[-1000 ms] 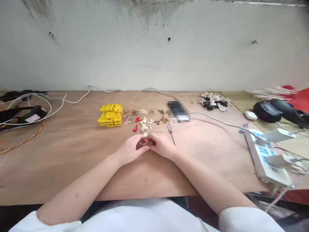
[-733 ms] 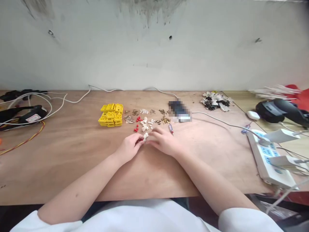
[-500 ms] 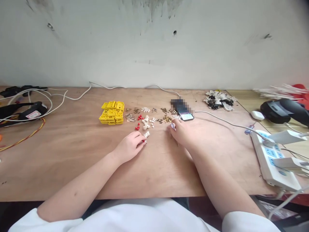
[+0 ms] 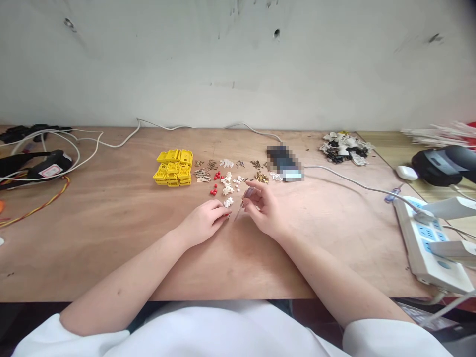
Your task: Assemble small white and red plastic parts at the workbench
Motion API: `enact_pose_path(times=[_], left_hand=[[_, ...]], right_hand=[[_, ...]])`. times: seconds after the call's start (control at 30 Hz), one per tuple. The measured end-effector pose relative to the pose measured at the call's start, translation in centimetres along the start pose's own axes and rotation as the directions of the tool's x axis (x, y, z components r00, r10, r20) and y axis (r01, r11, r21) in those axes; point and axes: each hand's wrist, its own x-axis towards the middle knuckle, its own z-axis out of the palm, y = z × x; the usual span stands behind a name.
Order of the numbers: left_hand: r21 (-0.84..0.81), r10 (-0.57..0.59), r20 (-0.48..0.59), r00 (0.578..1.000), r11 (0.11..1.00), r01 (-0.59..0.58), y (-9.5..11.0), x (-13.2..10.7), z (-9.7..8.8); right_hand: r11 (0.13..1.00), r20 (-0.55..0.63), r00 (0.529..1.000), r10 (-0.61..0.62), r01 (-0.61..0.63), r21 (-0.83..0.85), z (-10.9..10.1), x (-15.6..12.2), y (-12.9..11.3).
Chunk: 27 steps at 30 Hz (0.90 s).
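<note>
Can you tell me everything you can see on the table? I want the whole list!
table: one, light brown wood, under everything
yellow blocks: many, yellow, stacked left of middle
red beads: several, red, beside the white bits
white bits: many, white, in the middle
brass pins: many, gold, right of the white bits
blurred device: one, dark, far side
scrap pile: one, black and white, far right
mouse: one, white, right side
power strip: one, white, right edge
wires: several, mostly white, far left
screwdriver: one, thin metal shaft, in the right hand
left hand: one, bare, beside the white bits
right hand: one, bare, holding the screwdriver
</note>
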Motion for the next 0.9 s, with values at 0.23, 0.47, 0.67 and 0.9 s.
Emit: enact_pose_path(times=[0.23,0.47,0.67,0.9], left_hand=[[-0.006,0.008,-0.011,1.0,1.0,-0.008,-0.1,0.1,0.3],[0.003,-0.003,-0.002,1.0,1.0,0.003,0.1,0.2,0.2],[0.001,-0.003,0.005,1.0,1.0,0.003,0.1,0.2,0.1],[-0.012,0.002,-0.007,1.0,1.0,-0.002,0.0,0.2,0.2]], right_hand=[[0.98,-0.037,0.981,-0.191,0.193,0.057,0.6,-0.5,0.7],[0.976,-0.027,0.976,-0.215,0.216,0.008,0.6,-0.6,0.2],[0.977,0.008,0.978,-0.21,0.21,-0.044,0.5,-1.0,0.0],[0.965,0.01,0.97,-0.242,0.242,-0.101,0.4,-1.1,0.1]])
